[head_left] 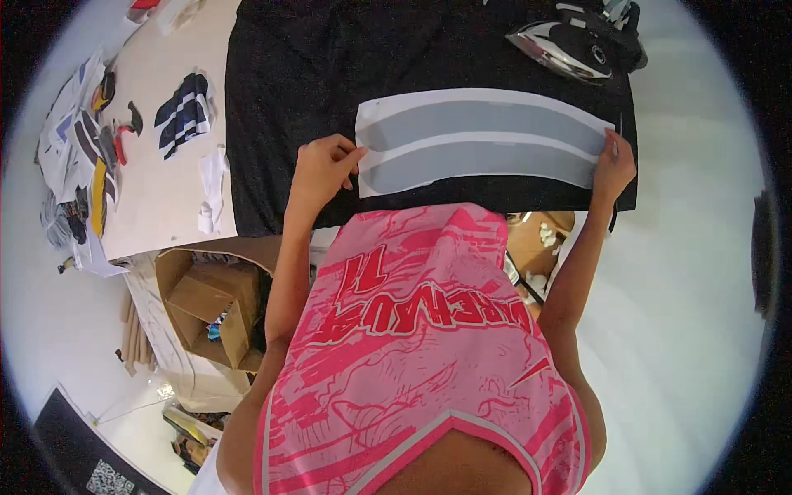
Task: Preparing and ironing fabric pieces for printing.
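Observation:
A white sheet (483,137) with two long curved grey bands lies across a black cloth (289,82) on the table. At the sheet's left edge my left hand (324,171) is closed, thumb and fingers pinching the border. My right hand (615,167) grips the opposite end near its upper right corner, fingers closed over the edge. Between the two hands the sheet looks spread out and nearly flat. Beyond its right half, a clothes iron (569,49) with a shiny metal soleplate rests on the black cloth.
On the pale tabletop (165,206) at left lie a dark striped fabric piece (185,114) and a white scrap (212,188). Tools, including a yellow-handled one (99,196), and papers crowd the far left. A cardboard box (216,301) stands below the table's front edge.

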Demonstrator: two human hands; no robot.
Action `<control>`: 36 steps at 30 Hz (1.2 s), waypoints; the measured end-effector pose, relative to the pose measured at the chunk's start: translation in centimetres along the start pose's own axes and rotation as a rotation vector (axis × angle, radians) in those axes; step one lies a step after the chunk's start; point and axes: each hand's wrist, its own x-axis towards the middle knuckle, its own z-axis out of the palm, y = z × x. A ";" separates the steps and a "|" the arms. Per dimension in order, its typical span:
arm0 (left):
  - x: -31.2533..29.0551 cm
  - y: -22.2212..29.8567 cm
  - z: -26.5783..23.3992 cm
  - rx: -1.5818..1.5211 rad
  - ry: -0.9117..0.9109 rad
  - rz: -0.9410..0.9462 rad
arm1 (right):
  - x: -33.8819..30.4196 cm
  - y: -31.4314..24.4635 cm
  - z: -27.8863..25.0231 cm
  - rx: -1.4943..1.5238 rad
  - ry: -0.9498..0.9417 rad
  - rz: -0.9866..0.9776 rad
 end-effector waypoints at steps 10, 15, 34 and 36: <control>-0.5 -0.2 -0.1 0.033 -0.007 0.005 | 0.1 1.5 -0.6 -0.082 -0.013 -0.026; -2.0 0.4 -0.6 0.365 0.094 0.230 | -0.3 -1.2 -2.3 -0.207 0.072 0.023; 0.4 -5.2 0.0 0.751 0.377 0.519 | -6.9 -7.8 0.0 -0.239 -0.262 -0.172; 0.6 -5.4 -0.4 0.743 0.394 0.516 | -7.1 -7.7 0.2 -0.246 -0.257 -0.157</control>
